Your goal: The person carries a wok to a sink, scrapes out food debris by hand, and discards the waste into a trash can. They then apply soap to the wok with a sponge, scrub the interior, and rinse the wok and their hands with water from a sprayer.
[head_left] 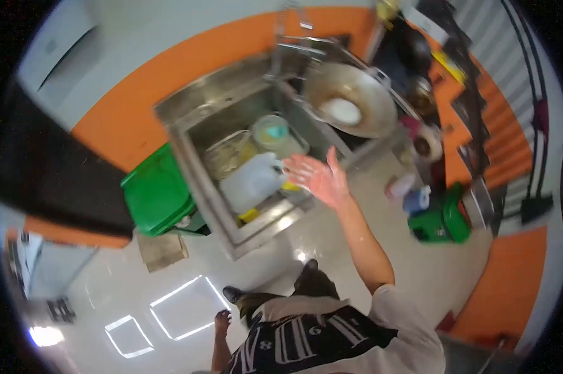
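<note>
My right hand (319,179) is stretched over the front edge of the metal sink (197,187), palm up, fingers spread, with nothing in it. Close by its fingertips, a whitish translucent plastic jug (250,186) lies tilted in the basin. Behind the jug are a clear round tub (270,132) with something teal inside and a shiny tray (227,156). Yellow pieces, too blurred to name, show around the jug. Low at my side hangs my left hand (222,321), small in view, fingers loosely bent and apart, apparently holding nothing.
A large wok (378,109) with a white round thing inside rests over the right basin, beside the faucet (278,56). A green lidded bin (160,190) stands left of the sink. On the floor are a cardboard piece (163,250) and, rightward, a green container (440,221).
</note>
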A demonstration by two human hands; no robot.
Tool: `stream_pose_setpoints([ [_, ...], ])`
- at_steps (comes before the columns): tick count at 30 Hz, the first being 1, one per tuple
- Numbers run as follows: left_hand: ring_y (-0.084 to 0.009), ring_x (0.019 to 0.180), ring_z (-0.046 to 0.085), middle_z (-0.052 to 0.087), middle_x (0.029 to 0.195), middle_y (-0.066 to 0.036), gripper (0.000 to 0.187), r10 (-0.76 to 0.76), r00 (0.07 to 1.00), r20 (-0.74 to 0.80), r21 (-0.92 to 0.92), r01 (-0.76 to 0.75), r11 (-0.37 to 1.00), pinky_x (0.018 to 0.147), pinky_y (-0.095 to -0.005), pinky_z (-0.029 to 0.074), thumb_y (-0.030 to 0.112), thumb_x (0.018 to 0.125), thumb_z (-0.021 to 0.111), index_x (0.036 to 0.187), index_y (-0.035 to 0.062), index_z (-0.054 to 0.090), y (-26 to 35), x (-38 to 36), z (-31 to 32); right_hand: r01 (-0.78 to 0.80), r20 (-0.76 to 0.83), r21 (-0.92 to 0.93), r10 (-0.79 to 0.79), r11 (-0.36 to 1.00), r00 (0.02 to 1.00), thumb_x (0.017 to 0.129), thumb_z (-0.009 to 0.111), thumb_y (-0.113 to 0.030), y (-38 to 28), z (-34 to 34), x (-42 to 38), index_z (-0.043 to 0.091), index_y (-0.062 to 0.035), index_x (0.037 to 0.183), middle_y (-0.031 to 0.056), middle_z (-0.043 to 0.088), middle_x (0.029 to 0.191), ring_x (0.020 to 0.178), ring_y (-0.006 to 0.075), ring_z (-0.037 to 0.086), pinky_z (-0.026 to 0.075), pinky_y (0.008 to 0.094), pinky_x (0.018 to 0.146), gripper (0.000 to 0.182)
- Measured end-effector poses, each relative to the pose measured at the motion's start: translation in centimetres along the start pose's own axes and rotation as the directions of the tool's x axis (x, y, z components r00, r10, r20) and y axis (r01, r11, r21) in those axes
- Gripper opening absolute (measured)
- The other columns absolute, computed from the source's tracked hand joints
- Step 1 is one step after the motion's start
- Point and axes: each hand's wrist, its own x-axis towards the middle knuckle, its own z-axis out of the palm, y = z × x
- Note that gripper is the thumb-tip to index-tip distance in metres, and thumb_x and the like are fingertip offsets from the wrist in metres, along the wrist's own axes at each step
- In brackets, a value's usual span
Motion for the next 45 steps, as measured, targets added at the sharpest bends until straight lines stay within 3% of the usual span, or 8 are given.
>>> stream_pose_setpoints([
  [6, -0.021, 0.102, 0.069, 0.069, 0.122, -0.011, 0.045, 0.175, 0.902, 0.394, 0.148, -0.25, 0.957, 0.079, -0.0346, 0.055, 0.027, 0.096, 0.063, 0.135, 0.0033, 0.058, 16.4, 2.5, 18.4, 0.323, -0.373, 0.082, -0.272, 0.943, 0.887, 0.104, 0.05, -0.042, -15.1, -9.2, -8.3, 0.049, 0.0072, 0.141, 0.0245, 0.055, 0.143, 0.13, 0.0355, 0.056, 0.043, 0.0474, 0.114, 0.061],
  [9, -0.0252, 0.123, 0.06, 0.062, 0.136, -0.011, 0.051, 0.334, 0.482, 0.81, 0.244, -0.795, 0.556, 0.102, -0.0343, 0.047, 0.027, 0.101, 0.061, 0.144, 0.0015, 0.051, 21.6, 2.9, 25.2, 0.351, -0.495, -0.183, -0.395, 0.918, 0.774, 0.095, 0.059, -0.01, -20.7, -14.8, -7.9, 0.043, 0.0141, 0.14, 0.0266, 0.057, 0.139, 0.128, 0.0333, 0.058, 0.045, 0.0438, 0.113, 0.054],
  [16, -0.022, 0.127, 0.056, 0.059, 0.14, -0.011, 0.053, 0.241, 0.599, 0.764, 0.0, -0.373, 0.928, 0.109, -0.0354, 0.041, 0.034, 0.104, 0.058, 0.147, 0.0034, 0.049, 43.6, -7.2, 39.6, 0.1, -0.527, -0.551, -0.439, 0.829, 0.728, 0.089, 0.062, 0.009, -28.8, -27.0, -1.2, 0.053, 0.0145, 0.133, 0.0255, 0.063, 0.129, 0.116, 0.029, 0.066, 0.057, 0.0383, 0.099, 0.045],
  [22, -0.0206, 0.128, 0.053, 0.057, 0.14, -0.012, 0.056, 0.634, 0.746, 0.204, -0.214, -0.598, 0.772, 0.109, -0.0369, 0.042, 0.038, 0.104, 0.059, 0.143, -0.001, 0.049, 58.8, 0.4, 54.2, -0.37, -0.413, -0.908, -0.273, 0.196, 0.869, 0.088, 0.067, -0.005, -31.7, -41.6, 3.0, 0.063, -0.0021, 0.132, 0.0208, 0.071, 0.117, 0.102, 0.0324, 0.07, 0.06, 0.044, 0.087, 0.044],
  [30, -0.0372, 0.145, 0.031, 0.025, 0.158, -0.03, 0.073, 0.436, 0.813, -0.386, -0.285, -0.554, 0.782, 0.12, -0.0433, 0.025, 0.039, 0.109, 0.044, 0.157, -0.0066, 0.014, 65.3, 7.4, 68.2, -0.417, -0.687, -0.551, 0.109, -0.723, 0.718, 0.1, 0.031, -0.069, -24.4, -59.1, 10.2, 0.014, -0.0108, 0.163, 0.0177, 0.004, 0.17, 0.156, 0.0404, 0.003, -0.004, 0.0605, 0.123, 0.087],
  [38, -0.032, 0.135, 0.042, 0.045, 0.148, -0.021, 0.061, 0.479, 0.605, -0.636, -0.088, -0.674, 0.734, 0.117, -0.0406, 0.027, 0.043, 0.111, 0.029, 0.149, -0.005, 0.037, 67.6, 7.8, 70.3, -0.102, -0.431, -0.759, 0.378, -0.643, 0.819, 0.102, 0.045, -0.049, -20.1, -61.9, 22.7, 0.051, -0.0034, 0.146, 0.0223, 0.059, 0.14, 0.142, 0.0373, 0.04, 0.021, 0.0495, 0.121, 0.064],
  [40, -0.0287, 0.119, 0.049, 0.054, 0.131, -0.018, 0.052, 0.506, 0.56, -0.656, -0.026, -0.687, 0.726, 0.108, -0.038, 0.034, 0.037, 0.111, 0.031, 0.139, -0.0047, 0.046, 65.7, 9.5, 70.5, 0.29, 0.209, -0.851, 0.223, -0.439, 0.952, 0.107, 0.031, -0.053, -23.0, -62.0, 18.5, 0.05, -0.0116, 0.149, 0.0202, 0.044, 0.155, 0.15, 0.0322, 0.029, 0.013, 0.0531, 0.125, 0.062],
  [45, -0.0255, 0.108, 0.051, 0.056, 0.12, -0.015, 0.041, 0.436, 0.561, -0.704, 0.066, -0.56, 0.826, 0.099, -0.0372, 0.039, 0.028, 0.11, 0.038, 0.131, -0.005, 0.05, 67.4, 8.6, 71.0, 0.05, -0.241, -0.696, 0.298, -0.717, 0.924, 0.107, 0.033, -0.053, -28.5, -66.1, 24.9, 0.045, -0.0129, 0.152, 0.0212, 0.036, 0.16, 0.154, 0.032, 0.02, 0.001, 0.0551, 0.126, 0.062],
])
